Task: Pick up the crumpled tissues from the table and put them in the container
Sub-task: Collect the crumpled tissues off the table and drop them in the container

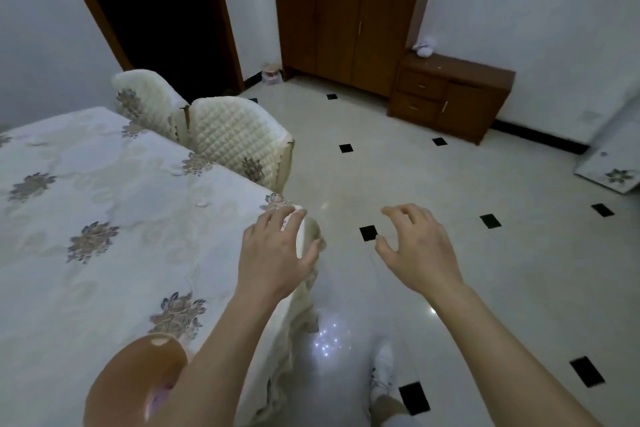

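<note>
Hovering with fingers spread, the left hand [277,250] sits over the corner of the white floral-clothed table [104,211], the right hand [415,246] likewise open at 3 o'clock, a small white crumpled tissue [202,202] at 10 o'clock, and the brown glossy round container [135,381] at 7 o'clock.

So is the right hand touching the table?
Apart. The head view shows the right hand hovering over bare floor, well clear of the table edge.

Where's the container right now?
In the head view, the orange container sits at the bottom left on the table, beside the left forearm, well behind the left hand.
</note>
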`<move>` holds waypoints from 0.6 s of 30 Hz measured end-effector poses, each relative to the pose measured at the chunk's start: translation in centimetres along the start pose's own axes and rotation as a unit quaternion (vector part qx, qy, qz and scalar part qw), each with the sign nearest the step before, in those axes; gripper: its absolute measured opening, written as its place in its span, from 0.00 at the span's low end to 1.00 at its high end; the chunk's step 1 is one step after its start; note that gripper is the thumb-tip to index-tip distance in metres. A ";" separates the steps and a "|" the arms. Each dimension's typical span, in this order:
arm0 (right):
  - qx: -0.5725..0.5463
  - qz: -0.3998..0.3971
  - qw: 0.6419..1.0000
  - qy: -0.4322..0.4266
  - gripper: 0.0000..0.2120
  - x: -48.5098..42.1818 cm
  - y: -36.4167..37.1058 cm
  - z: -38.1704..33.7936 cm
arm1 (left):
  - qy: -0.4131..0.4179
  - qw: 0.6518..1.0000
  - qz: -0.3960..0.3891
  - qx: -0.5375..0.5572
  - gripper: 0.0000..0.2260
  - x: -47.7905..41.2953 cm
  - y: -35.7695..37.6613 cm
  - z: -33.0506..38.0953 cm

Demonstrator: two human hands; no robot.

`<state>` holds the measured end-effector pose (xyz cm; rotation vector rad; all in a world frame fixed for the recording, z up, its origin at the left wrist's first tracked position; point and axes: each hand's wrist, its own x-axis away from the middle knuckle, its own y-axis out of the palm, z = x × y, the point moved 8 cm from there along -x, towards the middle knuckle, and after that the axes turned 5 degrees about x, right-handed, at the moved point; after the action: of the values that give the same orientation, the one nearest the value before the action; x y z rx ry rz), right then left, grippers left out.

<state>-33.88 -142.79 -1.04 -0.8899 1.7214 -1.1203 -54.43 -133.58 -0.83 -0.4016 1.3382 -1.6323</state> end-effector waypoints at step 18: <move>-0.041 -0.052 0.998 -0.018 0.20 -22.4 5.1 17.8 | -0.025 0.999 0.001 -0.034 0.23 -24.2 12.0 8.9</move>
<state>-9.75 -126.72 -3.32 -1.0540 1.7192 -1.1010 -30.49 -118.32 -1.07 -0.4793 1.3588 -1.5675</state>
